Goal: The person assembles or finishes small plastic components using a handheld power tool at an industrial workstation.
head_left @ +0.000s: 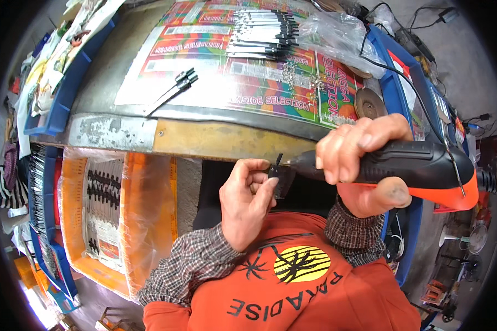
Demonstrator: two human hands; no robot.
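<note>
With thumb and fingertips, my left hand point(245, 197) pinches a small black part point(277, 169) just off the table's front edge. My right hand point(366, 161) is wrapped round a black and orange electric screwdriver point(411, 160). Its nose points left at the black part, and I cannot tell whether the two touch. On the table lie a few silver strips with black ends point(173, 92). Farther back is a row of many similar strips point(262, 34). Tiny metal screws point(299, 80) are scattered right of centre.
A printed colourful sheet point(204, 63) covers part of the metal table. A brown round disc point(369, 103) and clear plastic bag point(337, 41) lie at right. The screwdriver's dark cable hangs there. Blue trays point(66, 99) stand at left. A plastic-lined orange crate point(135, 204) holds stacked strips.
</note>
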